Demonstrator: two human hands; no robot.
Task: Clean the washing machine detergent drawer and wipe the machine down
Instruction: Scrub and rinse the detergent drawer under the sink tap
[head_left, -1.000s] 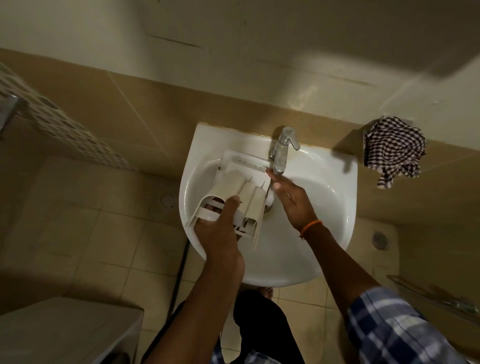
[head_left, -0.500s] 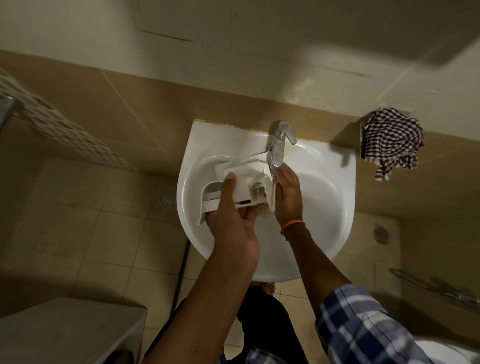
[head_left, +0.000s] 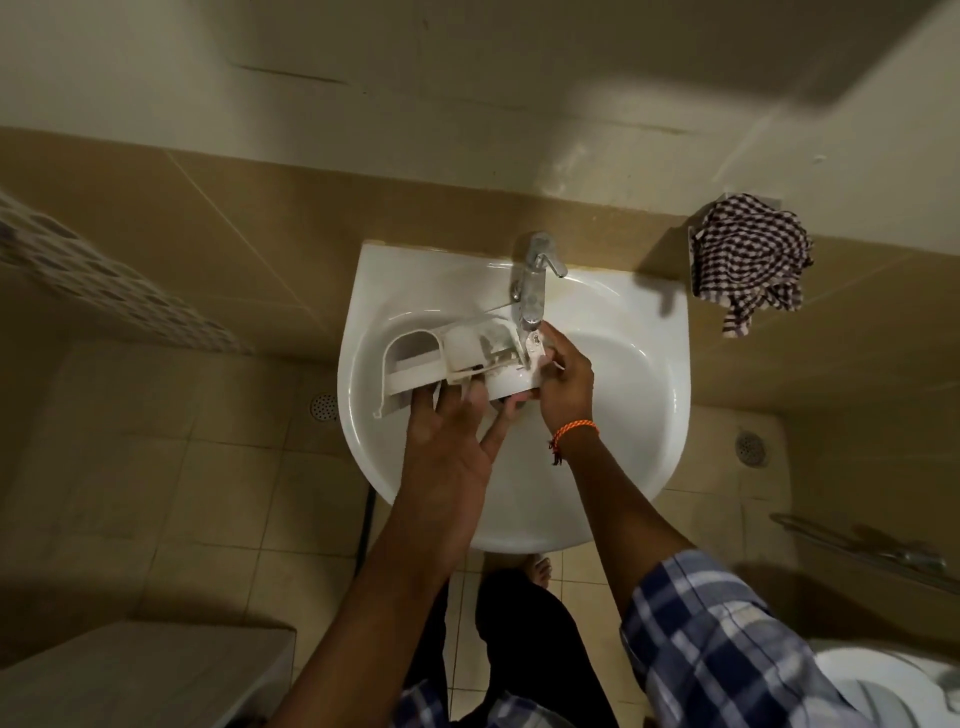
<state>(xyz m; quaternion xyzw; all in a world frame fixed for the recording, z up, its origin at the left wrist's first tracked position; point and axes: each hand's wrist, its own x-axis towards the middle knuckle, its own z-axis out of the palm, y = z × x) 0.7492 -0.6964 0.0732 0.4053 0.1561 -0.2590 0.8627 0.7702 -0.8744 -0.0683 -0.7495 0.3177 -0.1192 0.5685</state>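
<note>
The white detergent drawer (head_left: 457, 358) is held over the basin of the white sink (head_left: 623, 364), its open compartments facing up and its right end under the chrome tap (head_left: 532, 286). My left hand (head_left: 452, 441) supports the drawer from below with fingers spread along its near side. My right hand (head_left: 563, 379), with an orange thread at the wrist, grips the drawer's right end just below the spout. Water splashes where the drawer meets the tap.
A checked cloth (head_left: 748, 270) hangs on the tiled wall to the right of the sink. The washing machine's top corner (head_left: 145, 675) shows at bottom left. A toilet rim (head_left: 893, 686) is at bottom right. Floor drains (head_left: 324, 408) sit either side of the sink.
The drawer has been turned so its compartments face up and lie sideways under the tap. My left hand shifted from gripping on top to supporting beneath; my right hand stays at the drawer's right end.
</note>
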